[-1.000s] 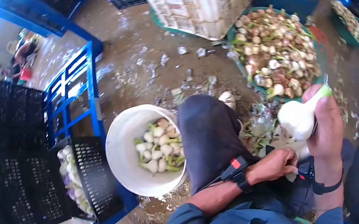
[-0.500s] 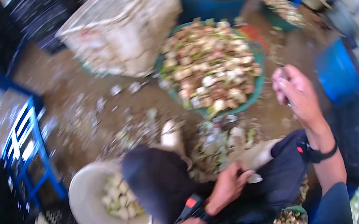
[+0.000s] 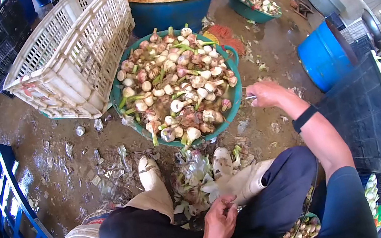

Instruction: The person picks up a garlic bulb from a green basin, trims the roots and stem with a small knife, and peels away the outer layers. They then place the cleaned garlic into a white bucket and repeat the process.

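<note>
Garlic (image 3: 182, 87) lies in the tub (image 3: 236, 95), right of the crate (image 3: 65, 87), apparently before the drum (image 3: 172, 16).

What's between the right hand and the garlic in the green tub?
Only the rim of the green tub, between the right hand and the garlic; nothing visible blocks the way over it.

Green basin (image 3: 236, 111); garlic bulbs (image 3: 178, 90) white, pink-tinged, green-stemmed; white lattice crate (image 3: 69, 97); cream boots (image 3: 151, 177); blue barrel (image 3: 318, 59).
</note>
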Demonstrator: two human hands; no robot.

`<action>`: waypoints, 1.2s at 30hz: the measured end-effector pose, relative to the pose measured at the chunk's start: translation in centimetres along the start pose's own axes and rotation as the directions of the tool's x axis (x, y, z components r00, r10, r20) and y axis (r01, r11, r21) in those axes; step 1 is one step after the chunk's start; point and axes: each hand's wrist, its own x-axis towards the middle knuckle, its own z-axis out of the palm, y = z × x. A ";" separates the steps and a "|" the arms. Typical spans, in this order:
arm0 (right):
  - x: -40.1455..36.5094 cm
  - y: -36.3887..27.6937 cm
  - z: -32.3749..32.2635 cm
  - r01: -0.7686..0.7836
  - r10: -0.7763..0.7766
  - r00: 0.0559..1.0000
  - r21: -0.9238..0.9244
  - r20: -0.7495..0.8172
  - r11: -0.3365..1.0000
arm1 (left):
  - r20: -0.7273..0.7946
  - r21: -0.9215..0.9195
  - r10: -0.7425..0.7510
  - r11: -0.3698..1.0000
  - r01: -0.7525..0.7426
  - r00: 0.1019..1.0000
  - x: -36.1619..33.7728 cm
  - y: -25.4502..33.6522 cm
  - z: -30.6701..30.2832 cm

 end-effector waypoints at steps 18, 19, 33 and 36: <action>11.4 -2.5 15.8 0.072 -0.076 0.997 0.183 0.012 0.980 | -0.020 0.064 -0.051 0.997 0.052 0.998 3.3 3.4 -0.9; 11.1 -2.2 15.0 0.122 -0.126 0.992 0.209 0.005 0.970 | -0.023 0.068 -0.059 0.996 0.060 0.998 3.1 3.4 -0.8; -8.9 -9.5 0.6 0.444 -0.645 0.757 0.639 0.108 0.628 | 0.006 -0.691 0.029 0.723 -0.016 1.000 2.0 1.9 0.5; -11.6 -10.6 1.8 0.469 -0.607 0.794 0.666 -0.031 0.580 | 0.036 -0.799 -0.039 0.599 0.052 0.999 1.8 1.4 0.5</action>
